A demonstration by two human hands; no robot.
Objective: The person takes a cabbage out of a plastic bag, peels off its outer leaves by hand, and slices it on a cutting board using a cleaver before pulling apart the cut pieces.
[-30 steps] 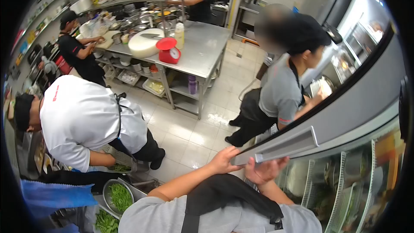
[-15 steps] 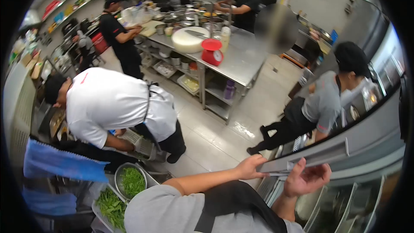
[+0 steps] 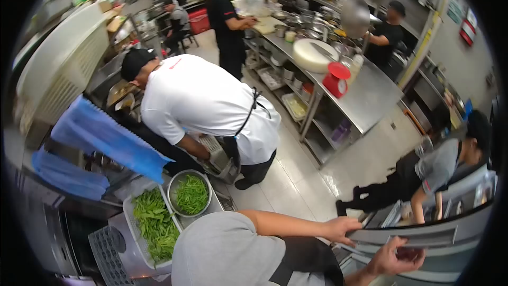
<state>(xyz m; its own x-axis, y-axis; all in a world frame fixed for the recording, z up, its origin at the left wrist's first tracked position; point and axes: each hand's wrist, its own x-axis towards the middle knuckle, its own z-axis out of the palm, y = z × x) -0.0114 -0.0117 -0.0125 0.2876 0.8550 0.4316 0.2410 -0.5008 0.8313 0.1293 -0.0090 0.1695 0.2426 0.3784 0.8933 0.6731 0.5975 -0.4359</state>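
1. Grey door (image 3: 473, 226): at lower right, in front of the camera wearer, its recessed handle (image 3: 435, 238) facing them.
2. Left hand (image 3: 343, 231): gripping the door's near end, fingers and thumb bent around the edge.
3. Right hand (image 3: 397, 258): open and cupped, fingers curled, just beside the handle; whether it touches the door is unclear.
4. Beyond the door, a person in a grey shirt (image 3: 439, 164) leans forward with arms lowered.
5. Left of the wearer, a metal bowl (image 3: 210, 196) of cut greens sits beside a white container (image 3: 130, 219) of leafy greens.
6. Behind these, a person in white (image 3: 206, 103) bends over a basket (image 3: 216, 153).
7. Farther back, a steel table (image 3: 373, 106) bears a red scale (image 3: 335, 80).
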